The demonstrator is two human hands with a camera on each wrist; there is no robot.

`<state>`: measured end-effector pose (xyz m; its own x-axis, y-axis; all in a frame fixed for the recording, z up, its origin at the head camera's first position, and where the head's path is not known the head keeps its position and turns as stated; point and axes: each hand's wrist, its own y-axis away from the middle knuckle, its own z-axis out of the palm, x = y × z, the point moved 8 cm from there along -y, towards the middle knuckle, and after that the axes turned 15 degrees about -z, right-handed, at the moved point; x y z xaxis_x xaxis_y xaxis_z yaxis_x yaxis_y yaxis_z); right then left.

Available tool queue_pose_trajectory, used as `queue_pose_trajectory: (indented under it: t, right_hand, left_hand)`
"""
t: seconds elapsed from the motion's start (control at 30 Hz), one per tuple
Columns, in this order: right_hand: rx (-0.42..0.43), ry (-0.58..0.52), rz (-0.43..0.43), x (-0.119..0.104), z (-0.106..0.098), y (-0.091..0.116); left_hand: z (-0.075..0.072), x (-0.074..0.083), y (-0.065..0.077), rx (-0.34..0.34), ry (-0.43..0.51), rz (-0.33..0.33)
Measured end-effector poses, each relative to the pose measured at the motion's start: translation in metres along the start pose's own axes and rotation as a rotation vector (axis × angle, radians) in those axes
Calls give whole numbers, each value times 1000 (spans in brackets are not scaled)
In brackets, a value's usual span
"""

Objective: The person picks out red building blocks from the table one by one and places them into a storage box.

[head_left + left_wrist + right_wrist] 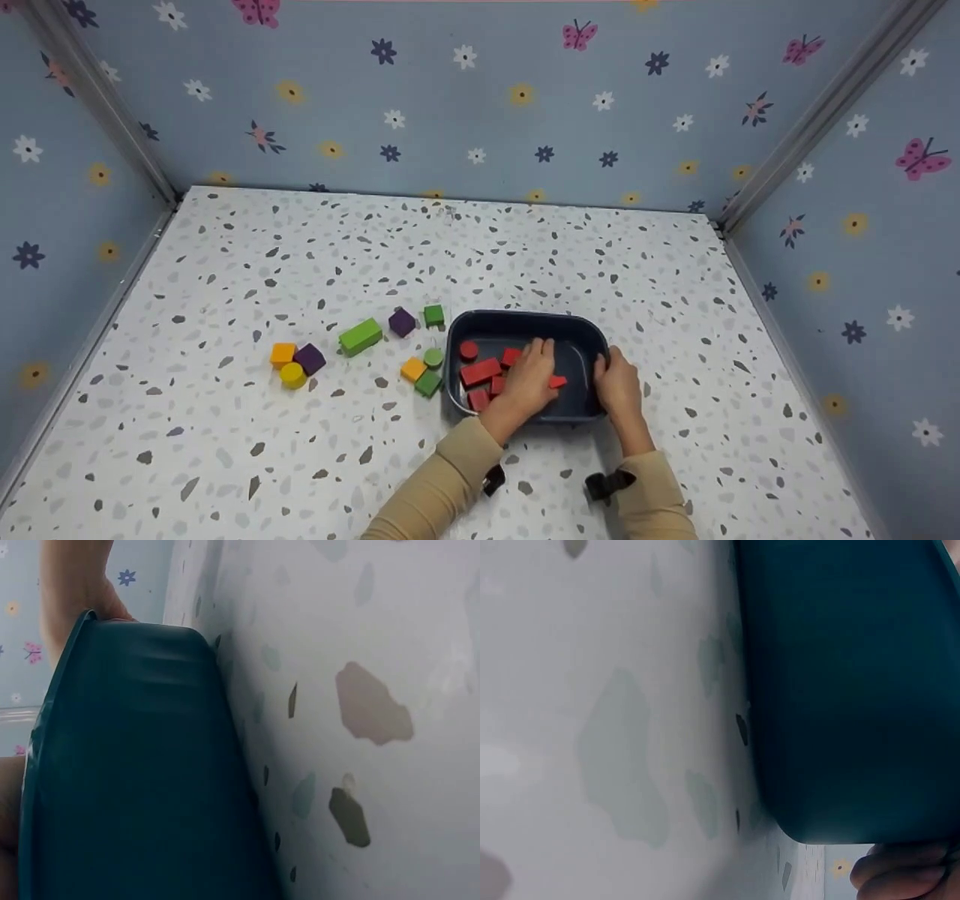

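The right hand (619, 382) curls its grip over the near right rim of the dark blue bin (525, 321), seemingly to steady it on the speckled tabletop (300, 465). The left hand (529, 379) reaches inside with fingers loosely spread over the red blocks (480, 371), a small red piece (557, 382) just beside its grip.

open tabletop (525, 255) behind bin (525, 321) (right too), loose blocks (360, 336) crowding left

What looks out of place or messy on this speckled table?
Nothing looks spilled or damaged. Only red blocks lie in the dark bin; green, purple, yellow and orange ones, like the green block, lie scattered left of it.
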<state>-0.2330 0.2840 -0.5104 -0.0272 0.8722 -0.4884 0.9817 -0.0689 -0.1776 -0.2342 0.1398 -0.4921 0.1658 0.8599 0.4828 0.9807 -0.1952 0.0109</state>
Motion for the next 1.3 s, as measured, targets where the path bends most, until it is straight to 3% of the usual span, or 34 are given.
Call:
queue_pose_trajectory:
  t: [0.47, 0.67, 0.93, 1.3]
  right_hand:
    - [63, 25, -54, -2, -6, 1]
    - [50, 21, -41, -1, -4, 2]
    - [95, 27, -95, -7, -8, 2]
    - [75, 15, -76, -4, -6, 1]
  left_hand:
    - [14, -1, -4, -63, -104, 4]
    - [18, -3, -4, -54, -134, 12]
    - [18, -2, -4, -31, -181, 52]
    - [20, -3, -4, -52, -196, 29]
